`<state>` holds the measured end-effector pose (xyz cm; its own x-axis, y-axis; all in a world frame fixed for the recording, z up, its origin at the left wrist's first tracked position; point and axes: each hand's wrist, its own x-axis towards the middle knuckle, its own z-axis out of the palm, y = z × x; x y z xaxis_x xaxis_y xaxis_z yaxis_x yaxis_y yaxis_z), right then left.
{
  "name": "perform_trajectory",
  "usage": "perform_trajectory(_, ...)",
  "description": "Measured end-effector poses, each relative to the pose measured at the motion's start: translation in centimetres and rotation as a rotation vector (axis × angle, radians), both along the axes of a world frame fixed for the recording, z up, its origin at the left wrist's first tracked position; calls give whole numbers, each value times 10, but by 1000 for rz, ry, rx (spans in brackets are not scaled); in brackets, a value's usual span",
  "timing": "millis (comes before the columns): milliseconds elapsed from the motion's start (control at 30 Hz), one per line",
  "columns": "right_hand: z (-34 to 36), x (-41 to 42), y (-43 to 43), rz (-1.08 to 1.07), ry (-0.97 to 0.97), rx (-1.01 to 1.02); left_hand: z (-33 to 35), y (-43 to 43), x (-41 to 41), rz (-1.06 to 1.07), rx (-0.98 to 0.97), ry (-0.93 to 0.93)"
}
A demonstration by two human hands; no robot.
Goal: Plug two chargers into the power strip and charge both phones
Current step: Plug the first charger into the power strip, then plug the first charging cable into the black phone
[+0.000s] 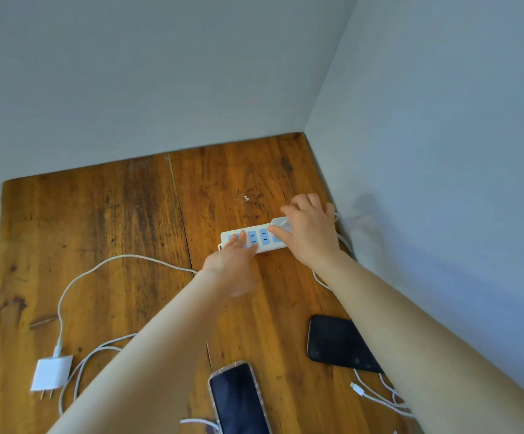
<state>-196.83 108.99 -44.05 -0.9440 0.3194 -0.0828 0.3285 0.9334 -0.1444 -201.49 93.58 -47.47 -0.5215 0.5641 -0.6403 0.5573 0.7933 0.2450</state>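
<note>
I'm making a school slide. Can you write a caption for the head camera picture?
Both hands, left and right, work at the power strip while one charger lies unplugged near two phones.

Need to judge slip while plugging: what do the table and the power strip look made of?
Table: seemingly varnished wood, showing grain, dark stains and plank seams. Power strip: looks like smooth white plastic with pale blue socket panels.
</note>
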Motion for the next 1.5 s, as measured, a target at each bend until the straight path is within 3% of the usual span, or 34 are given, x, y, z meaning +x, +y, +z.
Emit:
perform_trajectory(133,9,57,8,-15,188,-107,-10,-19,35,16,151,233)
perform_trajectory(267,8,137,22,-196,148,-162,-23,-29,115,-39,240,125)
perform_trajectory(533,-22,279,12,-386,-94,-234,-40,-33,223,18,112,8)
perform_trajectory(667,-46,305,-17,-296,-199,-272,-44,-32,234,-57,2,68)
perform_trajectory(767,-64,310,-32,-201,-278,-147,-44,-28,231,-84,-3,93)
perform_trajectory(867,-75,317,-36,-144,-304,-93,-41,-22,228,15,30,69)
perform_trajectory(1033,-76,346,-24,-206,-248,-245,-37,10,247,261,201,102)
perform_trajectory(1133,-76,362,-16,-231,-188,-250,-43,43,250,103,261,206)
perform_trajectory(1267,-85,377,-9,-272,-95,-342,-55,77,239,-91,174,231)
perform_trajectory(1400,-89,387,-7,-359,-71,-456,-54,87,223,-152,118,311)
perform_trajectory(1500,-87,393,-6,-420,-71,-515,-46,85,227,-61,127,338)
